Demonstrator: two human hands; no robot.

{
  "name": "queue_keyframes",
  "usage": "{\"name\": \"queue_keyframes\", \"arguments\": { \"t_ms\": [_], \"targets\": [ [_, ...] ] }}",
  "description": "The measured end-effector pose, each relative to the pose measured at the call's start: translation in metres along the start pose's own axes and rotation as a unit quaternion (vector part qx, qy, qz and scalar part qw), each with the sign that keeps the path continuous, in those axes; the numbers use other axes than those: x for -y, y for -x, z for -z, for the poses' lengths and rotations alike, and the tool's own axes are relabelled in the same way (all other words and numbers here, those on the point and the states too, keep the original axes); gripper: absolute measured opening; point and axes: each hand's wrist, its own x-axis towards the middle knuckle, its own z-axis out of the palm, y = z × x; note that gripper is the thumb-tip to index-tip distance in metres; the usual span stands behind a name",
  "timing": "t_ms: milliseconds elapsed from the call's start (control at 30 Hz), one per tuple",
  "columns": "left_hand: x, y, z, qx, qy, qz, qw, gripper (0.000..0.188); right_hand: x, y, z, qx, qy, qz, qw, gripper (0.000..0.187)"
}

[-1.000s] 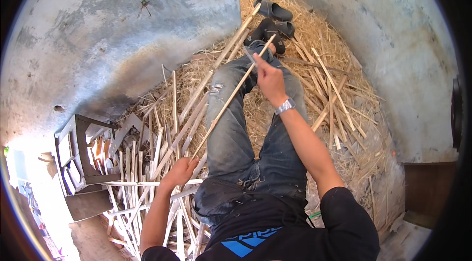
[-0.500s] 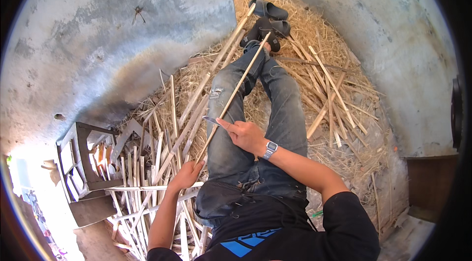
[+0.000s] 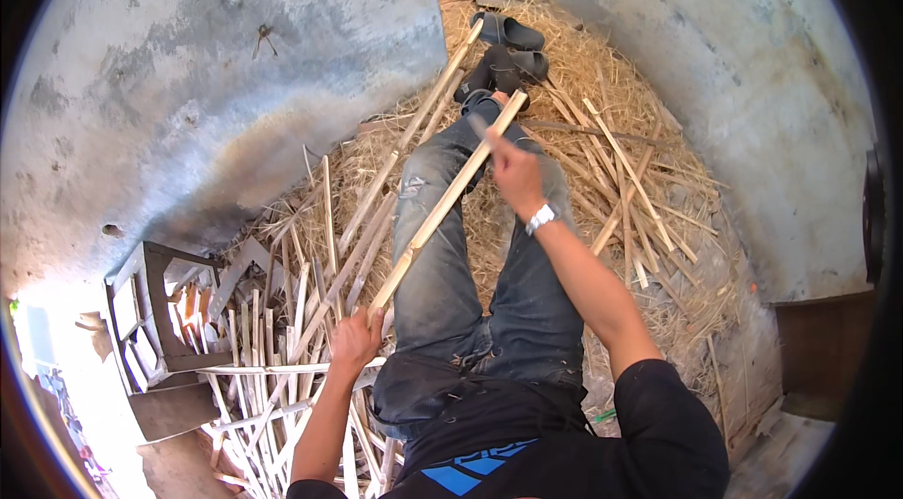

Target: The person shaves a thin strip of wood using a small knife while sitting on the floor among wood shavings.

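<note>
A long pale bamboo strip (image 3: 442,207) slants across my thighs, its far end close to my crossed ankles. My left hand (image 3: 355,341) is closed round its near end, beside my left hip. Farther along, my right hand (image 3: 515,177) grips a knife (image 3: 479,127). The blade is smeared by motion and crosses the strip near its far end; whether it touches cannot be made out. The knife's handle is hidden in my fingers. The broad, light face of the strip is turned up, with a node partway along.
Many split strips (image 3: 273,386) lie heaped at my left, beside a tipped wooden frame (image 3: 169,311). More strips (image 3: 625,174) rest on shavings (image 3: 583,38) at the right. Dark sandals (image 3: 508,31) lie beyond my feet. Weathered walls (image 3: 235,57) rise on both sides.
My right hand with the knife has moved away from me, toward the strip's far end. The strip has been turned, so its wider pale face now shows. My left hand has shifted slightly.
</note>
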Motion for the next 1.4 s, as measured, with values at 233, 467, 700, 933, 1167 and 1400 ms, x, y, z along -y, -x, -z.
{"name": "queue_keyframes", "arguments": {
  "t_ms": [233, 467, 700, 933, 1167, 1400],
  "targets": [
    [0.018, -0.001, -0.042, -0.079, 0.026, -0.03, 0.996, 0.047, 0.079, 0.118, 0.001, 0.198, -0.015, 0.161, 0.967, 0.051],
    [0.011, 0.0, -0.045, -0.152, 0.0, -0.047, 0.987, 0.047, -0.001, -0.011, 0.001, -0.002, 0.059, 0.074, 0.995, 0.047],
    [0.022, -0.004, -0.057, -0.167, -0.031, -0.044, 0.984, 0.047, -0.006, -0.012, 0.006, -0.057, 0.014, -0.021, 0.998, 0.037],
    [0.041, -0.011, -0.055, -0.201, -0.054, -0.093, 0.974, 0.046, -0.013, -0.008, 0.053, 0.024, -0.054, -0.053, 0.997, 0.037],
    [0.044, -0.015, -0.038, -0.204, -0.058, -0.124, 0.969, 0.045, -0.034, -0.036, 0.07, 0.026, -0.014, -0.099, 0.995, 0.036],
    [0.046, -0.019, -0.037, -0.188, -0.08, -0.121, 0.971, 0.047, -0.039, -0.018, 0.058, -0.004, -0.026, -0.105, 0.994, 0.036]
  ]
}}
